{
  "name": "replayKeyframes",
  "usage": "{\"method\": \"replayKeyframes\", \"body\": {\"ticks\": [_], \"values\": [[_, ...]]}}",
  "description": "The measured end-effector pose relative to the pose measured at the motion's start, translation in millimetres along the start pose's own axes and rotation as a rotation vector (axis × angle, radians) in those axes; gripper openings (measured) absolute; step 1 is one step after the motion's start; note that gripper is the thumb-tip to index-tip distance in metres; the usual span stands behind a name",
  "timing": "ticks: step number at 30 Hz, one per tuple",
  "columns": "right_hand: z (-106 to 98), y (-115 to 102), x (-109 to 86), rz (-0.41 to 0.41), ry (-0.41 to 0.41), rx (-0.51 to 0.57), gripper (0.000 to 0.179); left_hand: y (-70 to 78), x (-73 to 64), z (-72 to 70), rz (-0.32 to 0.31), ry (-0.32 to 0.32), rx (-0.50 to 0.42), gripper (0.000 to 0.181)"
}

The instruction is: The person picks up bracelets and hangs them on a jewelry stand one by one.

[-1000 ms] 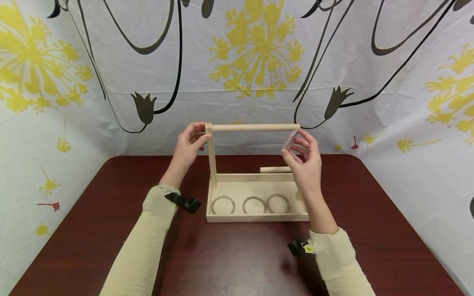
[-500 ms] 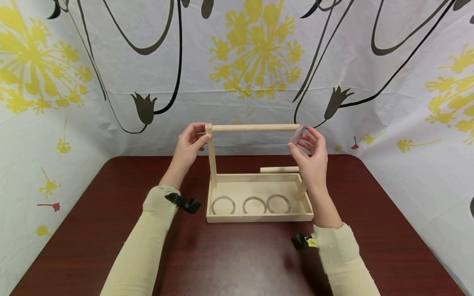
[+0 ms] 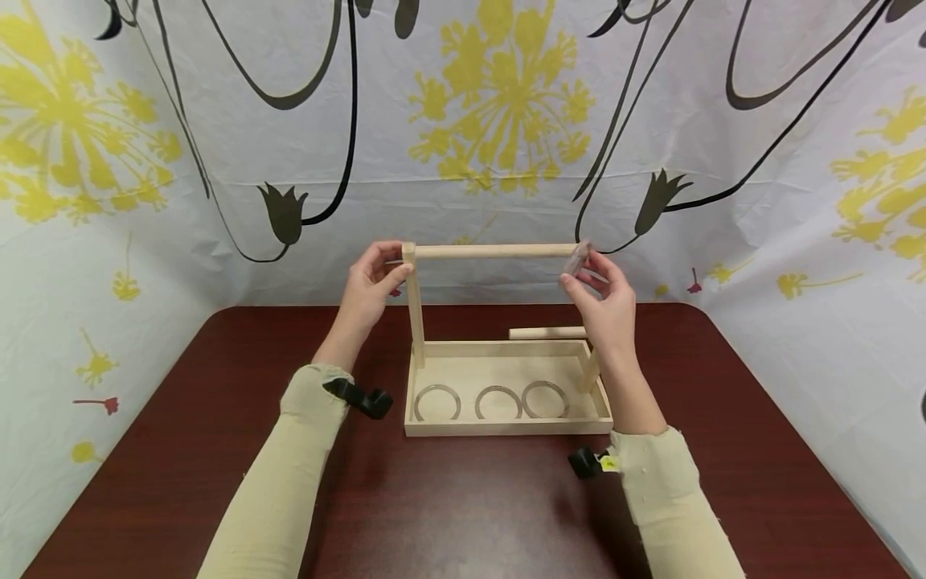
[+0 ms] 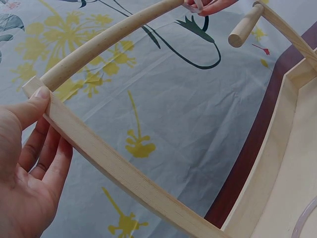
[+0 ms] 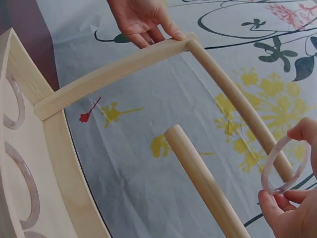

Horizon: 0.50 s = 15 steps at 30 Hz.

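Right hand [image 3: 608,310] has a see-through, slightly pinkish ring [image 3: 576,260] pinched between thumb and fingers, gap only as wide as the ring itself. It's tilted, right at the free end of the upper rod [image 3: 499,251]. From the right wrist you see the rod's tip through the ring's opening, but I can't tell if it's actually looped over.

Left hand [image 3: 365,289] grips the top of the tall post [image 3: 415,314], thumb on one face and fingers closed in behind, just where the rod joins.

It's all pale, bare wood: smooth round rods, squared post with fine grain, shallow rectangular tray [image 3: 506,429] underneath. Three more rings [image 3: 497,388] sit in there, glassy looking, the right two practically touching. A lower rod [image 3: 546,332] shows just behind the tray's back edge. Tabletop [image 3: 477,515] is dark reddish brown and a bit shiny; the wrinkly sheet [image 3: 463,213] behind has yellow flowers.
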State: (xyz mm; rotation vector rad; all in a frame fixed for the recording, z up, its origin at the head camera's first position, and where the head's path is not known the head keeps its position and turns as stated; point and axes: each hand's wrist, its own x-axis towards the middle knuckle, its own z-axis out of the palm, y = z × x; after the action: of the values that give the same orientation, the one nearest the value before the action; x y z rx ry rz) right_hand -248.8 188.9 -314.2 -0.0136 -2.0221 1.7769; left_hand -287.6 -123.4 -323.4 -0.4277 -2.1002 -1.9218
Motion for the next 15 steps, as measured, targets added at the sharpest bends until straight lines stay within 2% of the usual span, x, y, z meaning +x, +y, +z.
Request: {"method": "replayKeyframes", "body": {"ticks": [9,15], "values": [[5,1,7.0,0.080,-0.012,0.050,0.053,-0.8,1.0,0.2,-0.004,-0.003,0.016,0.036],[12,3,8.8,0.090,-0.042,0.061,0.053,-0.6,0.7,0.1,-0.007,-0.002,0.013,0.036]]}}
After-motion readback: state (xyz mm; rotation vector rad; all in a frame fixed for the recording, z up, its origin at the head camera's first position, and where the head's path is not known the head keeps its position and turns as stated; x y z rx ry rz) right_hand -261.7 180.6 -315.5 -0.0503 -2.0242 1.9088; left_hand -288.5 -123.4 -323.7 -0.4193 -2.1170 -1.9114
